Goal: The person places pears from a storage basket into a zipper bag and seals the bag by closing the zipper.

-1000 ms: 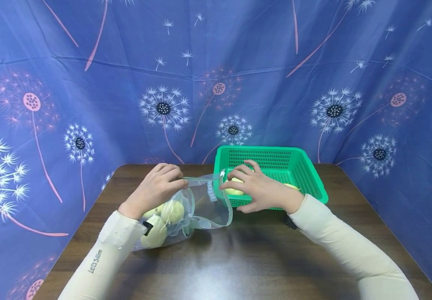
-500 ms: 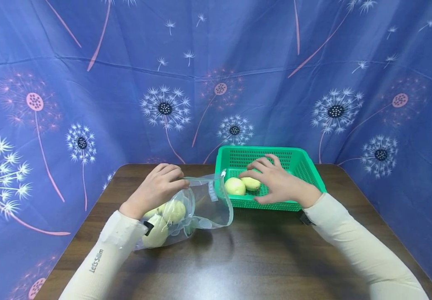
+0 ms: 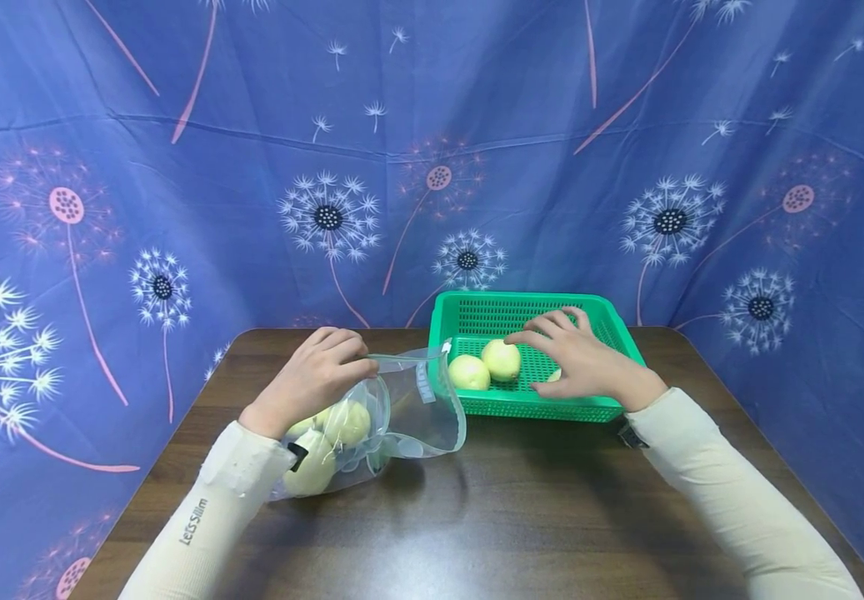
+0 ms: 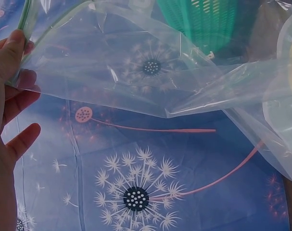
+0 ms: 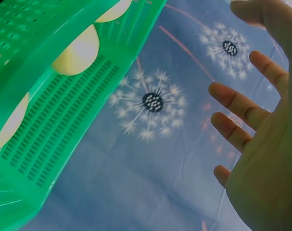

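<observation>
Three fruits [image 3: 469, 372] in basket [image 3: 529, 407], several in bag [image 3: 422, 429].

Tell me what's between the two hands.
The head view shows the open end of the clear bag, then two pale yellow fruits inside the green basket.

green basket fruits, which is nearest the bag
The leftmost fruit; the middle fruit and third fruit, mostly hidden by the right hand, lie farther right.

Blue dandelion-print cloth [image 3: 536, 175] hanging behind brown wood-grain table [image 3: 521, 508].
</observation>
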Available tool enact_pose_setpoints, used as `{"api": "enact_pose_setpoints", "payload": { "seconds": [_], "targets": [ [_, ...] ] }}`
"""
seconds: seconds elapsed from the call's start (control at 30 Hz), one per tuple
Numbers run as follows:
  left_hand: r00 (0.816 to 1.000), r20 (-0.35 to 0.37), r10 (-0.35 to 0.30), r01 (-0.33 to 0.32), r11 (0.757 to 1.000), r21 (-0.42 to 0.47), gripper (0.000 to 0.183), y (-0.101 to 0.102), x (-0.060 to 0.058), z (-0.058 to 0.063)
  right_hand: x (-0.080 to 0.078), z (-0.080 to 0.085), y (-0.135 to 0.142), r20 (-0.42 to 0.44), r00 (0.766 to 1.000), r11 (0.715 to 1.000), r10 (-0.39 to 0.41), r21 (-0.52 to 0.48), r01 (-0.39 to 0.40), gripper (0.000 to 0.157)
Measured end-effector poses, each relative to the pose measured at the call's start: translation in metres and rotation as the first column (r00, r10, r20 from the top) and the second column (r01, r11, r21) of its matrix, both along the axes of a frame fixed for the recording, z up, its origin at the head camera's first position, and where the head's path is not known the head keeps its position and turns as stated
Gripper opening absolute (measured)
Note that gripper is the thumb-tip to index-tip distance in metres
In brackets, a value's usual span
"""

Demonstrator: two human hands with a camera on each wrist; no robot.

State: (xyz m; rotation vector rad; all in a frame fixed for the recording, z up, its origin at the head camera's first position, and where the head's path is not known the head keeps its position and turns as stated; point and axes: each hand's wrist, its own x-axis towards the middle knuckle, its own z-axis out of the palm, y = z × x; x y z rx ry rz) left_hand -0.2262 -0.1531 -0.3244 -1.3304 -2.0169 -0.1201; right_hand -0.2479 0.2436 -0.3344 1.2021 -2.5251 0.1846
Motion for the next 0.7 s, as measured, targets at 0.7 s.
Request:
{"api": "enact_pose_setpoints", "payload": {
  "seconds": [0.7],
  "targets": [
    [0.999, -0.019, -0.032, 0.032, 0.999, 0.021, 0.011, 0.003, -0.005, -0.004, -0.011, -0.026, 0.046, 0.105, 0.981, 0.986, -0.164, -0.022, 0.168, 0.061]
  ]
}}
